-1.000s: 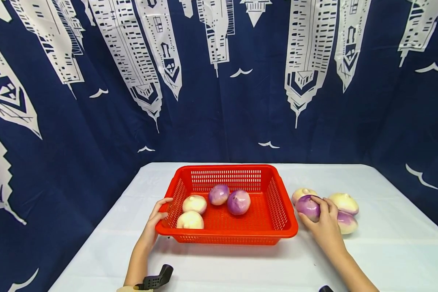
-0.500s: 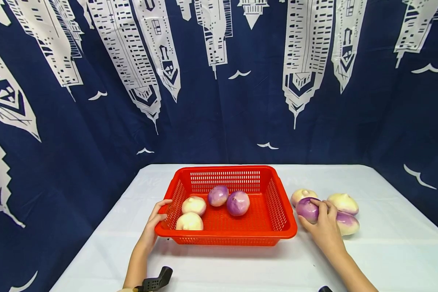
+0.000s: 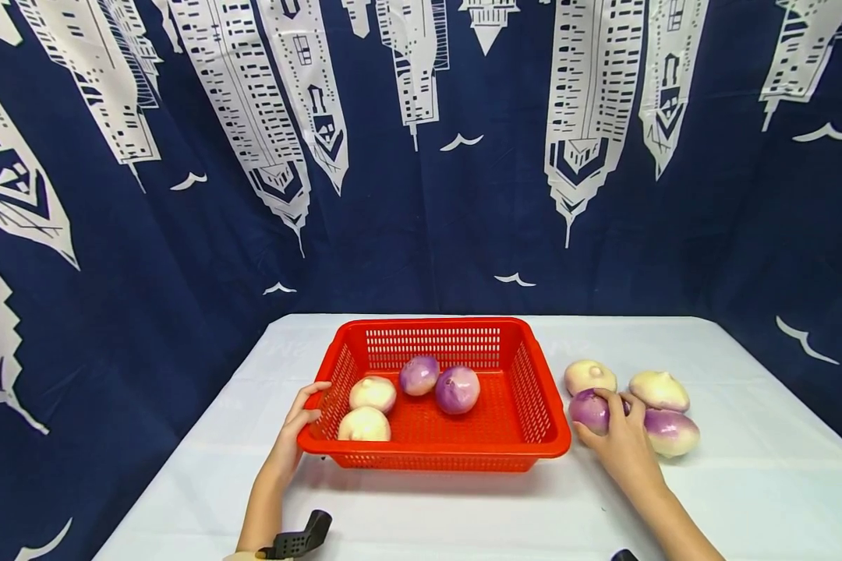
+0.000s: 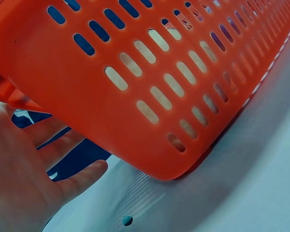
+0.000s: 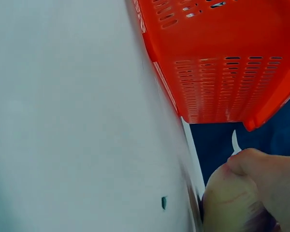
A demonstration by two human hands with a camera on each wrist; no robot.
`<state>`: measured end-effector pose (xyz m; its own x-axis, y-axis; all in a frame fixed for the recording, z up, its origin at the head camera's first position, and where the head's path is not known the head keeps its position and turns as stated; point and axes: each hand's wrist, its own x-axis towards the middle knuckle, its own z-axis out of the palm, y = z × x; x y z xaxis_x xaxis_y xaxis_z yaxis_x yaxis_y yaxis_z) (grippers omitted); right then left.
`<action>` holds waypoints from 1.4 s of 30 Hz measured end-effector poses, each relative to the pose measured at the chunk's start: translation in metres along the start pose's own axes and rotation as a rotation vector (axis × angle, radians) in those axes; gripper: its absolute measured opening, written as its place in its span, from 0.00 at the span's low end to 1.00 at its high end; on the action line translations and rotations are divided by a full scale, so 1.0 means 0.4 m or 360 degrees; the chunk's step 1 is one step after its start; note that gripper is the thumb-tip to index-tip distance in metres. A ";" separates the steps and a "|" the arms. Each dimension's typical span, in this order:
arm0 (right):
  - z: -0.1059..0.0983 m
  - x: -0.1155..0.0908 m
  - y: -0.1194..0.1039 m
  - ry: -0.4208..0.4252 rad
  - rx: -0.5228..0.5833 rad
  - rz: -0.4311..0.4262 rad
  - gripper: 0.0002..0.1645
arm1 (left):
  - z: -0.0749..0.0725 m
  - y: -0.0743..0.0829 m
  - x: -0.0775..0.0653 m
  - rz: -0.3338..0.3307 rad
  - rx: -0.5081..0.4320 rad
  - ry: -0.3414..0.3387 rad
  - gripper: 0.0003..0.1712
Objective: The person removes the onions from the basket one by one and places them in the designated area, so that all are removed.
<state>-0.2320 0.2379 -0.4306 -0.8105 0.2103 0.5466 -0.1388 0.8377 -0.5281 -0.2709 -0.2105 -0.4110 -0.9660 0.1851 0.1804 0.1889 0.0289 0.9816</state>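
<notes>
In the head view, my left hand (image 3: 296,421) holds the left rim of a red slotted plastic basket (image 3: 435,449). The left wrist view shows its fingers (image 4: 82,176) reaching under the basket's edge. My right hand (image 3: 626,448) grips a purple onion (image 3: 588,411) right of the basket, fingers over the top and thumb on the near side. Seen from the right wrist, that onion (image 5: 227,200) shows a pale side, the thumb pressed against it. Beside the hand lie a white onion (image 3: 589,376), another pale onion (image 3: 659,389) and a purple-and-white onion (image 3: 673,433).
Inside the basket are two white onions (image 3: 373,394) at the left and two purple onions (image 3: 458,389) near the middle. Everything stands on a white-covered table (image 3: 463,514). A dark blue patterned cloth (image 3: 428,234) hangs behind it.
The right hand and its purple onion have shifted slightly down, uncovering more of the white onion behind. The purple-and-white onion beside the hand has moved a little right. The left hand stays put.
</notes>
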 end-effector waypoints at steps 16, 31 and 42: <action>-0.006 0.006 0.005 -0.0115 -0.0017 0.0087 0.40 | 0.003 0.000 0.004 0.0002 0.0000 0.0001 0.29; -0.020 0.025 -0.046 -0.0071 -0.0147 -0.0049 0.33 | -0.002 0.003 0.005 -0.0004 0.0026 0.0010 0.29; -0.044 0.024 -0.080 -0.0029 -0.0162 -0.0123 0.30 | 0.000 -0.001 0.000 -0.0007 0.0028 0.0008 0.29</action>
<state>-0.2254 0.2222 -0.3969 -0.8099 0.1351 0.5708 -0.1434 0.8980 -0.4160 -0.2709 -0.2105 -0.4115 -0.9678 0.1798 0.1763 0.1875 0.0471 0.9811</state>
